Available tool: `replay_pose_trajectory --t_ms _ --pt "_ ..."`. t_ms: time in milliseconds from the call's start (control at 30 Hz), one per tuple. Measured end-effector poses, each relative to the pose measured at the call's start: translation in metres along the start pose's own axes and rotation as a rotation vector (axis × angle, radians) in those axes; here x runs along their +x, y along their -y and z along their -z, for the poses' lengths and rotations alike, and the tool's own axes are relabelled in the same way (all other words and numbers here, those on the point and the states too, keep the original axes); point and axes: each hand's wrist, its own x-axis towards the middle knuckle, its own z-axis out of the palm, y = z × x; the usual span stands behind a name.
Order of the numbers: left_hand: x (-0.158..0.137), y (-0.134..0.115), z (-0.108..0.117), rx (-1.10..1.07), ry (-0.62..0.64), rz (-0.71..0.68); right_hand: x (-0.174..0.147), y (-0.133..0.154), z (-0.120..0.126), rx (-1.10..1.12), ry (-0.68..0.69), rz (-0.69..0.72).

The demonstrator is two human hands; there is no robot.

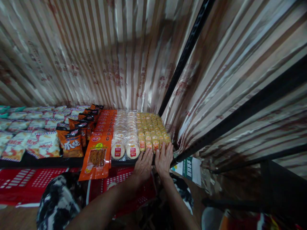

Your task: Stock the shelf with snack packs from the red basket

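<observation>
Both hands rest at the front of a block of small yellow-wrapped snack packs (151, 127), lined up in rows at the shelf's right end. My left hand (144, 161) lies flat with its fingers stretched out, its fingertips touching the lower front of the packs. Beside it, my right hand (164, 159) has its fingers extended against the front right packs. Neither hand is wrapped around anything. Just left of the yellow packs stand two rows of round pale crackers in clear wrap (125, 150). The lower faces of some yellow packs are hidden by my fingers.
Orange snack pouches (97, 156) overhang the shelf edge (43, 163). Further left are orange-and-black bags (72, 143) and white snack bags (43, 143). Red baskets (21, 182) sit below. A black post (184, 60) rises at the corner, before striped sheeting (124, 60).
</observation>
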Motion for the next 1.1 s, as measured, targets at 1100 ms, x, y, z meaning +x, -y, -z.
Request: replay_pose_trajectory --t_ms 1100 --pt "-0.086 0.033 0.023 -0.031 -0.057 0.146 -0.053 0.038 -0.005 0.156 0.197 0.290"
